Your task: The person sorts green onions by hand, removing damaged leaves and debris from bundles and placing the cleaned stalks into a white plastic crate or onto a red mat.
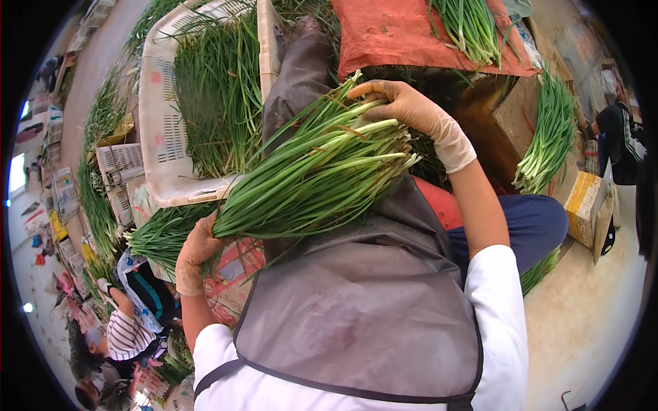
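A thick bunch of garlic chives (313,174) lies slantwise above my lap, over a dark waterproof apron (360,298). My left hand (198,249), in a thin translucent glove, is closed around the leafy end at the lower left. At the pale root end my right hand (411,113), gloved the same way and soiled at the fingertips, pinches some stalks along the upper edge. A few brownish, dried leaves cling among the green ones. The left fingers are partly hidden behind the leaves.
A white plastic crate (159,123) with loose chives stands at upper left. An orange-red cover (385,36) bears another chive bunch (473,31). More bunches lie right (550,133) and left (175,231). A taped box (581,205) stands at right. Other people sit at both sides.
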Motion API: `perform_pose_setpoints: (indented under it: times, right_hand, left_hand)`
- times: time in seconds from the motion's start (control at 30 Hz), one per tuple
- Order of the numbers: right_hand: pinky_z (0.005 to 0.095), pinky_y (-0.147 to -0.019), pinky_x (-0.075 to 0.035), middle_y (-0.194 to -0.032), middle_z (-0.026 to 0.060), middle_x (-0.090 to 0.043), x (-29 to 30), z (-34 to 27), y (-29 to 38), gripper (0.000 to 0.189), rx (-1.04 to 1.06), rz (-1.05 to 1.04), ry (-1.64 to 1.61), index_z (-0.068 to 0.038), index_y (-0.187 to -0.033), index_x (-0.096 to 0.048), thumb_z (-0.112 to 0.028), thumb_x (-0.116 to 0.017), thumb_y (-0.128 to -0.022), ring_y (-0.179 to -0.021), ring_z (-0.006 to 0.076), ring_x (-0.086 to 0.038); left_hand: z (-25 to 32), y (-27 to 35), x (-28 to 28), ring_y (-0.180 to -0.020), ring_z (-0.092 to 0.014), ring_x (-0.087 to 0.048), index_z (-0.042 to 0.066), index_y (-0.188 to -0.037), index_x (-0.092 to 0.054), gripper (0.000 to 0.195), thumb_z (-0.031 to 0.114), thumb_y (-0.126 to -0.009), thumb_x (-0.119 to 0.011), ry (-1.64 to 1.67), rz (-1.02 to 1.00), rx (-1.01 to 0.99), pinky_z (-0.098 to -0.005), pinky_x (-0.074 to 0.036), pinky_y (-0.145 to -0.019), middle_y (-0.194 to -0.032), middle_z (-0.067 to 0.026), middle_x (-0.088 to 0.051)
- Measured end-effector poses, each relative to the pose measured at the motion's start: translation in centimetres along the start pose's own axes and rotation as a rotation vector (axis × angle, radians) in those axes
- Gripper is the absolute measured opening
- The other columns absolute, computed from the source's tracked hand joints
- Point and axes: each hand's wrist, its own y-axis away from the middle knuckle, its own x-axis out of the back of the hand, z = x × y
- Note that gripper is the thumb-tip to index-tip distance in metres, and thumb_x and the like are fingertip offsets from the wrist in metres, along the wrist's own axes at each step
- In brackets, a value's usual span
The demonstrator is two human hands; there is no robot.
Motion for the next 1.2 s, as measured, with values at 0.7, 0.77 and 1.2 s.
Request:
perform_pose_setpoints:
  times: [0.7,0.77,1.2]
  right_hand:
    - [0.0276,-0.075,-0.049,-0.082,0.0063,-0.069,1.6,1.2,-6.7,0.021,-0.013,-0.08,0.381,0.0,-0.089,-0.069,-0.019,-0.066,-0.081,-0.078,0.0144,-0.063]
    - [0.0238,-0.073,-0.047,-0.08,0.0048,-0.067,2.3,0.5,-4.7,0.018,0.136,0.047,0.328,0.0,-0.09,-0.069,-0.016,-0.065,-0.082,-0.077,0.0087,-0.06]
    - [0.0304,-0.089,-0.044,-0.107,0.0115,-0.066,8.9,8.0,1.5,0.059,-0.269,0.339,0.224,0.0,-0.115,-0.062,-0.051,-0.057,-0.086,-0.1,0.0199,-0.061]
  left_hand:
    - [2.9,1.2,-0.2,-0.081,-0.039,-0.059,0.011,-0.119,-0.056,0.056,0.001,-0.064,-0.067,-0.539,0.247,-0.411,-0.0434,-0.048,-0.067,-0.086,-0.017,-0.062]
    - [4.6,1.7,-0.4,-0.083,-0.039,-0.06,0.012,-0.122,-0.055,0.056,0.003,-0.068,-0.068,-0.505,0.216,-0.216,-0.0439,-0.049,-0.068,-0.089,-0.0185,-0.063]
    - [0.8,-0.4,-1.4,-0.09,-0.026,-0.066,0.01,-0.123,-0.057,0.049,0.013,-0.077,-0.072,-0.085,0.132,-0.092,-0.0324,-0.049,-0.08,-0.101,-0.0146,-0.067]
